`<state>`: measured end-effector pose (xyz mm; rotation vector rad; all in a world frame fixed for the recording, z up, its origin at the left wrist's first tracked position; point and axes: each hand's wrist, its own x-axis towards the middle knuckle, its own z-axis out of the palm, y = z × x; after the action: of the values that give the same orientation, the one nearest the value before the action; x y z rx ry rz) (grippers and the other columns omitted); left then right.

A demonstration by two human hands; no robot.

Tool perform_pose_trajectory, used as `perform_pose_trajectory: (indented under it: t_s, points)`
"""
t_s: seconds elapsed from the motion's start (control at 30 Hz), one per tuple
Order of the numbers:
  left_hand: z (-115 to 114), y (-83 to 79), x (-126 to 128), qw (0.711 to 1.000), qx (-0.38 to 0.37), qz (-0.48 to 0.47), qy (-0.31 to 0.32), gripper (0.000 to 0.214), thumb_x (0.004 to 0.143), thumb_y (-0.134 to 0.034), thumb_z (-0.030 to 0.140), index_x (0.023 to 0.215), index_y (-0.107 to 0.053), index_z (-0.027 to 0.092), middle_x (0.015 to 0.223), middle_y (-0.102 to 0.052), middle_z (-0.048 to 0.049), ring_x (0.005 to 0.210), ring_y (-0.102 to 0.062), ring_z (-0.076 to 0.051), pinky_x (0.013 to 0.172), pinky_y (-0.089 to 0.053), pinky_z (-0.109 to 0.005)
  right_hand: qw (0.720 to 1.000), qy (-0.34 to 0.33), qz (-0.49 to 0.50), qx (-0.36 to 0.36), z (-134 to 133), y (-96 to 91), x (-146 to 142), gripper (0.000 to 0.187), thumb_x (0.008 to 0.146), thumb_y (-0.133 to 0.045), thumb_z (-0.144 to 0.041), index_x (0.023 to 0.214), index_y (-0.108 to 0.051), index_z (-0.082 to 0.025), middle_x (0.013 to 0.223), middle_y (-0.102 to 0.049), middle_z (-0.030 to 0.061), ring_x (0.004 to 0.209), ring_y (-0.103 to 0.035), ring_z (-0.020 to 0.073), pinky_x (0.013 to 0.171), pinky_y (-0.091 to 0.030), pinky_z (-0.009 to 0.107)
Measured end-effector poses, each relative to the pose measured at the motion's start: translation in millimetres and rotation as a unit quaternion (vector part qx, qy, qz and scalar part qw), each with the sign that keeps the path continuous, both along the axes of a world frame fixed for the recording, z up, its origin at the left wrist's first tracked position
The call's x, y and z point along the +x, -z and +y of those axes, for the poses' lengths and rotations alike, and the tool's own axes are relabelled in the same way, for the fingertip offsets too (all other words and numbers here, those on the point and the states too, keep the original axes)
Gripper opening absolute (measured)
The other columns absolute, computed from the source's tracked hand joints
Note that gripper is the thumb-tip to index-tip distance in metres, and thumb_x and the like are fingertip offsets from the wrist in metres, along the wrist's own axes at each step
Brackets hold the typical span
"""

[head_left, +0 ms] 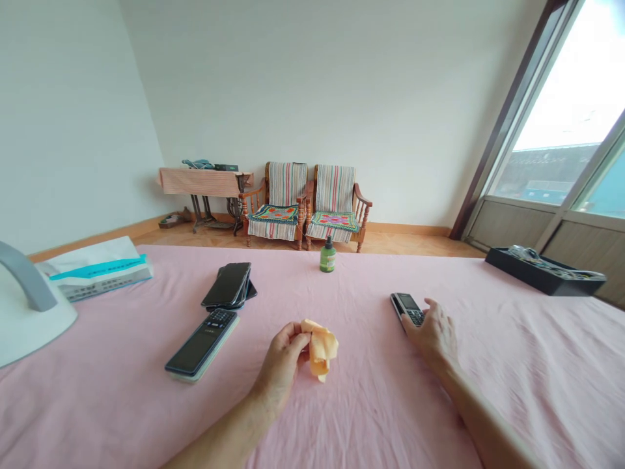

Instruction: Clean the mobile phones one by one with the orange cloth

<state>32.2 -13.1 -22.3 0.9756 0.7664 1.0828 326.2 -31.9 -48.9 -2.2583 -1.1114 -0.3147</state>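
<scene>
My left hand (283, 358) pinches a crumpled yellow cloth (322, 352) between thumb and fingers, low over the pink sheet. Farther right, my right hand (436, 335) grips a black keypad phone (406, 302) across its lower half, thumb on its left side and fingers on its right. That phone lies face up, with its lower end hidden by the hand. To the left, a long dark phone with buttons (202, 345) rests on a paler one. Behind them is a stack of dark smartphones (227, 284). A green spray bottle (327, 258) stands upright beyond the cloth.
A pink sheet (361, 417) covers the table. At left are a white object with a grey handle (29, 306) and a white-and-blue packet (97, 268). A black box of cables (544, 273) sits at the right edge. Two wooden chairs (336, 195) stand by the wall.
</scene>
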Motion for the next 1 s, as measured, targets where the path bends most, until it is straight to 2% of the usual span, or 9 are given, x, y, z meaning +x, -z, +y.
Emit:
perform_pose_trajectory:
  t_s: [0.2,0.37,0.43,0.5,0.6,0.73,0.83,0.9,1.0]
  points:
    - [-0.5,-0.4,0.8,1.0,0.001,0.003,-0.002,0.012,0.067,-0.063,0.024,0.07,-0.056,0.015,0.064,-0.059,0.0003,0.061,-0.055,-0.014,0.057,-0.042,-0.024,0.999,0.018,0.003,-0.034,-3.9,-1.0,-1.9,0.063,0.076,-0.048,-0.048,0.125,-0.042,-0.01,0.105,-0.06,0.0155,0.1,-0.053,0.0334,0.081,-0.04,0.041]
    - [-1.4,-0.9,1.5,1.0,0.005,-0.005,0.005,0.013,0.069,-0.063,0.026,0.072,-0.056,0.015,0.065,-0.059,-0.0003,0.062,-0.057,-0.015,0.058,-0.044,-0.026,0.999,0.018,-0.028,0.024,-9.4,-11.4,-12.9,0.06,0.075,-0.049,-0.049,0.122,-0.046,-0.011,0.108,-0.059,0.0172,0.102,-0.051,0.0352,0.082,-0.039,0.046]
    - [-1.3,-0.5,1.7,1.0,0.008,-0.009,0.008,0.015,0.069,-0.064,0.027,0.073,-0.057,0.014,0.067,-0.06,-0.0008,0.062,-0.057,-0.015,0.059,-0.044,-0.026,0.996,-0.037,-0.029,0.071,-11.5,-18.6,-25.9,0.051,0.077,-0.048,-0.046,0.116,-0.052,-0.014,0.106,-0.06,0.0161,0.1,-0.052,0.0339,0.081,-0.039,0.045]
    - [-0.7,0.2,1.6,1.0,0.011,-0.013,0.01,0.016,0.068,-0.066,0.027,0.073,-0.058,0.014,0.068,-0.061,-0.0011,0.063,-0.058,-0.015,0.061,-0.045,-0.027,0.983,-0.146,0.027,0.107,-13.9,-25.4,-46.3,0.037,0.079,-0.047,-0.042,0.103,-0.059,-0.017,0.098,-0.063,0.0123,0.09,-0.056,0.0286,0.078,-0.042,0.04]
    - [0.3,0.9,0.6,1.0,0.019,-0.02,0.013,0.018,0.069,-0.068,0.028,0.075,-0.059,0.014,0.072,-0.062,-0.0011,0.067,-0.059,-0.015,0.064,-0.046,-0.026,0.922,-0.31,0.218,0.083,-18.7,-31.6,-87.1,0.031,0.081,-0.05,-0.044,0.089,-0.064,-0.017,0.081,-0.066,0.0083,0.071,-0.06,0.0216,0.064,-0.045,0.032]
    - [-0.3,-1.4,-0.5,0.999,0.027,-0.035,0.028,0.018,0.072,-0.069,0.029,0.079,-0.06,0.015,0.076,-0.063,-0.0015,0.071,-0.059,-0.015,0.069,-0.048,-0.027,0.805,-0.436,0.398,0.054,-26.2,-31.0,-137.4,0.037,0.08,-0.056,-0.047,0.096,-0.065,-0.015,0.079,-0.067,0.006,0.07,-0.061,0.0193,0.061,-0.044,0.027]
    - [-2.0,-3.7,-0.4,0.998,0.029,-0.041,0.041,0.016,0.073,-0.069,0.027,0.08,-0.06,0.016,0.078,-0.064,-0.0023,0.075,-0.06,-0.015,0.071,-0.048,-0.027,0.744,-0.446,0.49,0.084,-29.1,-27.8,-157.4,0.036,0.078,-0.06,-0.048,0.092,-0.064,-0.014,0.078,-0.065,0.0046,0.068,-0.059,0.0167,0.057,-0.043,0.024]
    - [-2.8,-3.8,-0.1,0.997,0.03,-0.039,0.054,0.015,0.073,-0.069,0.025,0.081,-0.061,0.016,0.08,-0.064,-0.0028,0.078,-0.06,-0.016,0.073,-0.048,-0.027,0.729,-0.425,0.525,0.114,-29.2,-26.4,-162.4,0.036,0.075,-0.064,-0.047,0.089,-0.063,-0.013,0.076,-0.064,0.0036,0.066,-0.057,0.0152,0.057,-0.042,0.023]
    - [-2.4,-2.1,0.4,0.996,0.04,-0.031,0.075,0.012,0.074,-0.069,0.024,0.08,-0.062,0.016,0.081,-0.064,-0.0027,0.079,-0.059,-0.016,0.075,-0.048,-0.028,0.722,-0.403,0.543,0.149,-28.4,-26.6,-163.5,0.036,0.073,-0.066,-0.045,0.089,-0.064,-0.013,0.074,-0.063,0.0031,0.063,-0.056,0.0138,0.057,-0.042,0.022]
